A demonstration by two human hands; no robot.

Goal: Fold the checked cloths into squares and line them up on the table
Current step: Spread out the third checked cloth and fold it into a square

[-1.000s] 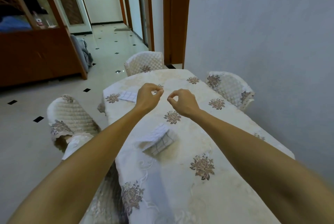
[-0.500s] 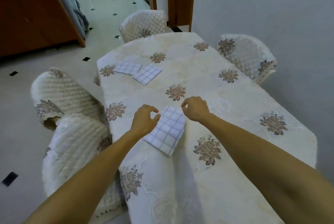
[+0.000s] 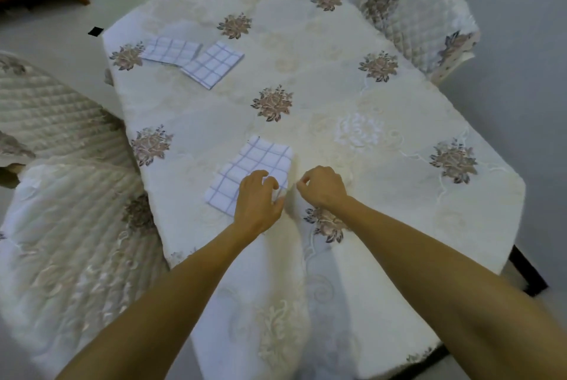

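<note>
Head view shows the near folded checked cloth (image 3: 256, 169) on the table (image 3: 383, 171), light and limp, best pinched at corners; left hand (image 3: 257, 200) rests fingers on its near-right corner, right hand (image 3: 322, 187) loosely curled, grasping nothing.

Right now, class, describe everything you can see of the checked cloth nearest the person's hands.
The near cloth is white with thin blue-grey check lines, soft woven fabric by its look. It lies flat on the tablecloth, folded to a rough rectangle and turned diagonally. The left hand rests on its near corner; the right hand hovers beside it, apart, fingers curled.
</note>
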